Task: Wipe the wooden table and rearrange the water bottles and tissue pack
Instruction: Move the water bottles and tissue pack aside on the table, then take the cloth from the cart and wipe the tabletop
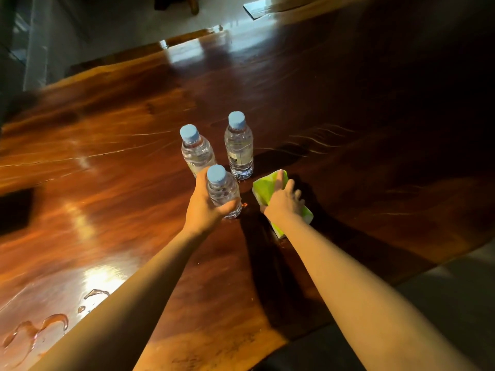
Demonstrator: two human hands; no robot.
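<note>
Three clear water bottles with pale blue caps stand upright in the middle of the glossy wooden table [112, 167]. My left hand [206, 207] wraps around the nearest bottle [222, 188], which rests on the wood. The other two bottles [197, 151] [239, 148] stand just behind it, untouched. To the right lies a green and white tissue pack [265, 187]; my right hand [284, 199] lies on top of it with the fingers curled over its far edge, hiding its middle.
Puddles of spilled water [32, 333] sit at the table's near left corner. A dark flat object [14, 210] lies at the left edge. The table's near edge runs lower right, with grey floor [455, 285] beyond. A flat object [258, 6] lies far back.
</note>
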